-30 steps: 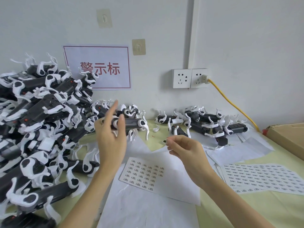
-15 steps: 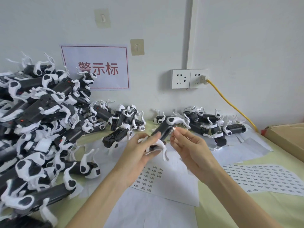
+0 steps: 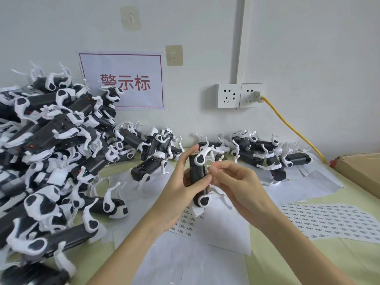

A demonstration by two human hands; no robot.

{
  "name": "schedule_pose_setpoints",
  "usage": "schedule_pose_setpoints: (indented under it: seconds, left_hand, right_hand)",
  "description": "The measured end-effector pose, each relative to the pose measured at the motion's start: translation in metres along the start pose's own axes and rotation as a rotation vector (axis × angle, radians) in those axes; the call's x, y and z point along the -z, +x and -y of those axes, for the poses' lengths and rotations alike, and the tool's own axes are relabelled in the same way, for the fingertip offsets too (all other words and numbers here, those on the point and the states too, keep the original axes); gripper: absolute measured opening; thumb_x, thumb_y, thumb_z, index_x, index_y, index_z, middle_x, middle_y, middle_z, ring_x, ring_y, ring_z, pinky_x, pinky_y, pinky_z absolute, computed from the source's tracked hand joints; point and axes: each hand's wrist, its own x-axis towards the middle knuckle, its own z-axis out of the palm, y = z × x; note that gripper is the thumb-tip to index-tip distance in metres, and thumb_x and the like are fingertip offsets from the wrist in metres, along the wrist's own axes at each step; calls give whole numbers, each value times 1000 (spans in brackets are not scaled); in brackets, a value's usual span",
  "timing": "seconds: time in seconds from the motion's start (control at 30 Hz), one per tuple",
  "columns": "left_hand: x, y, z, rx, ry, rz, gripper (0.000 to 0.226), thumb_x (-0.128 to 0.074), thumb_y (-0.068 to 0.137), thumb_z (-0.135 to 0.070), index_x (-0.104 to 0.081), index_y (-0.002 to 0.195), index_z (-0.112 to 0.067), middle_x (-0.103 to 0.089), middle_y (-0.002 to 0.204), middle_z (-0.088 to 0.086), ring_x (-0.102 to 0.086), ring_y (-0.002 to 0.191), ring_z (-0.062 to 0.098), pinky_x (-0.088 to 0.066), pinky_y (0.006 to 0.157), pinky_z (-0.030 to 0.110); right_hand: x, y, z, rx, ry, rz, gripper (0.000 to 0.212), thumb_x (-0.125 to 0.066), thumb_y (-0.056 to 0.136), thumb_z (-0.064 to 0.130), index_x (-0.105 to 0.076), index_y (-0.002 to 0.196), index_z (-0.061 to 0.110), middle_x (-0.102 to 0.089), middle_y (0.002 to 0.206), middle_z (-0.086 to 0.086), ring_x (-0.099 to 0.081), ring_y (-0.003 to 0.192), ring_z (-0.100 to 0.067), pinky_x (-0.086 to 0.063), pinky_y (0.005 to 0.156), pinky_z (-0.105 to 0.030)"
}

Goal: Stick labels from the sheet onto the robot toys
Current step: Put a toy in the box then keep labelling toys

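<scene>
Head view, centre frame | left hand grips black-and-white plastic robot toy upright, steadying it | right hand pinches small printed label against its side to stick it

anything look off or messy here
Nothing looks damaged or spilled. The unlabelled robot toys sit in a loose, tangled heap on the left, legs pointing every way. The left hand holds one toy upright while the right hand pinches a label against it.
</scene>
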Motion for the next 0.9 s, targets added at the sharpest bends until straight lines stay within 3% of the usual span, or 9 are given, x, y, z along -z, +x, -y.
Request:
schedule_pose_setpoints:
  seconds: [0.07,0.2,0.4,0.53,0.67,0.73,0.8,0.9]
  left_hand:
    - [0,0,1,-5,9,15,64,-72,99,-13,-51,141,-57,-66,93,4,-65,86,19,-56,80,24]
    - [1,0,3,14,-13,12,75,-78,88,-19,-47,144,-59,-72,104,4,-69,101,14,-54,88,23]
    - [2,2,6,-29,26,4,85,-71,85,-11,-40,151,-55,-74,102,0,-69,104,11,-54,88,22]
    - [1,3,6,-30,49,14,80,-74,87,-23,-41,149,-62,-73,107,-7,-68,104,9,-53,89,21]
    - [0,4,5,-22,58,14,79,-75,82,-37,-40,148,-65,-72,110,-18,-66,110,5,-52,93,24]
    - [-1,3,5,-19,61,8,79,-75,82,-39,-41,148,-65,-70,118,-11,-64,119,7,-48,99,27]
    - [-1,3,5,-17,53,0,78,-75,81,-40,-41,148,-64,-63,139,6,-60,132,13,-45,107,30]
    - [-1,2,3,-14,38,4,78,-74,81,-42,-41,147,-65,-46,160,10,-47,148,17,-36,124,41]
  right_hand:
    - [-1,-1,0,-5,-1,16,23,-82,87,23,-79,100,5,-75,91,-10,-71,88,-21,-57,89,-26]
    - [-4,-3,2,-46,0,3,21,-82,85,29,-80,97,12,-74,90,-5,-70,86,-16,-56,84,-22]
    - [-6,-5,1,-122,-29,1,20,-79,88,31,-81,99,15,-72,94,-1,-68,94,-14,-53,90,-28]
    - [-8,-6,1,-127,-46,-2,19,-79,88,31,-80,97,14,-71,92,2,-67,91,-10,-55,84,-20]
    - [-8,-6,0,-127,-49,-14,20,-80,86,33,-81,99,16,-72,92,1,-68,91,-11,-55,84,-23]
    - [-9,-7,-1,-128,-43,-27,23,-82,82,35,-82,98,19,-73,92,1,-69,91,-10,-55,83,-22]
    - [-9,-7,-1,-128,-43,-34,26,-84,79,38,-83,97,20,-73,93,0,-69,90,-10,-55,83,-22]
    - [-9,-6,-2,-131,-43,-31,27,-84,78,38,-82,98,20,-73,94,0,-69,90,-10,-53,87,-26]
